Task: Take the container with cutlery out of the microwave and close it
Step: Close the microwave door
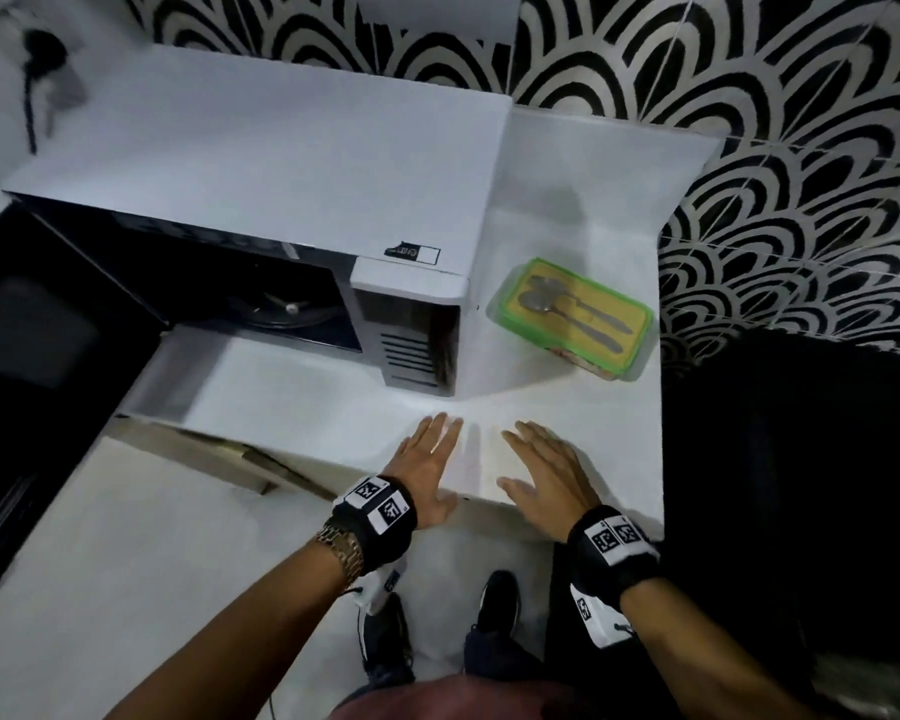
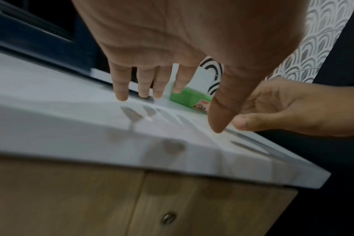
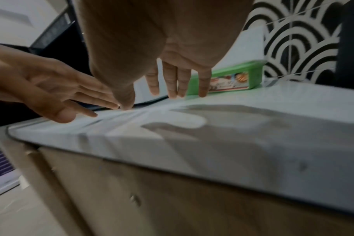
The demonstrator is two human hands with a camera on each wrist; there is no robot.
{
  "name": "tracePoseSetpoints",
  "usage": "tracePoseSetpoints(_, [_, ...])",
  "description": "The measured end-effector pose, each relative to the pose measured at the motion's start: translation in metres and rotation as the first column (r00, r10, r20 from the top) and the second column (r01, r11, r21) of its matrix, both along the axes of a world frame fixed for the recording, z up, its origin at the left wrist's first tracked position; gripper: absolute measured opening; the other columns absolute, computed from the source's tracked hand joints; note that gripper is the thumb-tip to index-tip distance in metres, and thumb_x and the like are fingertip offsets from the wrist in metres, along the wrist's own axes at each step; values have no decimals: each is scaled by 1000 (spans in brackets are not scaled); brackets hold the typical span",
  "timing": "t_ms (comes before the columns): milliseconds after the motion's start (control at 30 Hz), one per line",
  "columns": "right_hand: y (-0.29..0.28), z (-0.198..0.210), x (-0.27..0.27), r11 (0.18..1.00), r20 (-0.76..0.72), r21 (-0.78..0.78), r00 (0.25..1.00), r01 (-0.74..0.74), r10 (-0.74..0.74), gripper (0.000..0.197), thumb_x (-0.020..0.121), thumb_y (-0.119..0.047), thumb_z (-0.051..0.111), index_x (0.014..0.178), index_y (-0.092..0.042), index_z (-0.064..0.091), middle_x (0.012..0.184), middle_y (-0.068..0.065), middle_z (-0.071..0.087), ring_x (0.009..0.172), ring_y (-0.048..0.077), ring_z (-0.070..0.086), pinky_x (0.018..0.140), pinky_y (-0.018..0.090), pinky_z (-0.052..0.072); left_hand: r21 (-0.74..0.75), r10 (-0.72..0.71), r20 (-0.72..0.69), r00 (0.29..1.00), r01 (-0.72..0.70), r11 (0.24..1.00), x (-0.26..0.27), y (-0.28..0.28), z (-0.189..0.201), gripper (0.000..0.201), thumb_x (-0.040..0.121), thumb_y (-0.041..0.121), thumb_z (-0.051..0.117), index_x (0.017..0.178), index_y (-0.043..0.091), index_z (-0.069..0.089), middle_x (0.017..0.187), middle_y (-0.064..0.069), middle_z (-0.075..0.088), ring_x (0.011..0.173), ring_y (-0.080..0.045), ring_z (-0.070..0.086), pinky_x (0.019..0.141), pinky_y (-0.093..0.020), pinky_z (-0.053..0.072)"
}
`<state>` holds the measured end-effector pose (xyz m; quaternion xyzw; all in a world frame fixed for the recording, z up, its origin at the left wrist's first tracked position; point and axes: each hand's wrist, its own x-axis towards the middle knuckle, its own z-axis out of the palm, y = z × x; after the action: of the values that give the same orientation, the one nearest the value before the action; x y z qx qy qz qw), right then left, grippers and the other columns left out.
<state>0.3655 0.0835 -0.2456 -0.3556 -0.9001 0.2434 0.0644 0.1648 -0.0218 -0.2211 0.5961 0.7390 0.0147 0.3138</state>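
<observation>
So the container (image 1: 572, 317) with the cutlery (image 1: 575, 309) is already sitting out on the table (image 1: 567, 407), just right of the microwave (image 1: 261, 200), whose door (image 1: 42, 356) is still hanging wide open on the left. Both grips are lying apart and flat, holding nothing, near the table's front edge. The door is lying left of the left hand (image 1: 427, 472), the nearer one, so I'm guessing it does the closing, not the right hand (image 1: 552, 472).
</observation>
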Motion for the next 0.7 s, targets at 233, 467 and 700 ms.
tracePoseSetpoints(233, [-59,-1,-73,952,17,-24,952,-307,307,63,93,-38,57,150,-18,40,160,5,32,149,22,26,122,44,17,111,220,5,976,-219,969,-55,-98,4,97,85,32,62,157,17,-1,167,-8,-5,154,-25,-5,126,-42,7])
tracePoseSetpoints(467, [-111,31,-194,854,-78,31,851,-519,520,62,94,-42,52,149,-15,42,159,8,34,149,23,28,122,45,19,405,464,40,885,-439,802,-112,-192,38,81,82,33,57,152,8,27,160,-22,26,149,-37,22,118,-55,29])
tracePoseSetpoints(700, [-176,79,-300,735,-233,174,698,-656,677,66,91,-33,64,149,-14,41,159,5,35,148,21,29,120,45,25,617,656,-9,755,-512,597,-153,-262,95,76,84,33,60,150,11,29,158,-17,30,151,-30,18,123,-47,14])
